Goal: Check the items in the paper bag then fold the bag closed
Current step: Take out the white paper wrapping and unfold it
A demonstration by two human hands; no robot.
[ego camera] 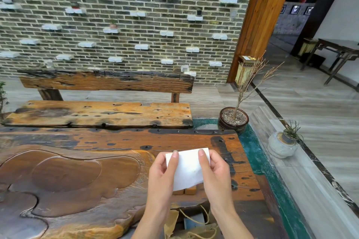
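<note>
I see both hands, the left hand (162, 175) and right hand (214, 173), pinching a white paper sheet (187, 168) by its side edges above the dark, knotted wooden tabletop (81, 163). Below the wrists, the brown paper bag (191, 227) with rope handles lies open. Beyond the hands stand a rough wooden bench (101, 110) and a brick wall (124, 19); right of them, a potted bare plant (234, 119) on grey flooring.
</note>
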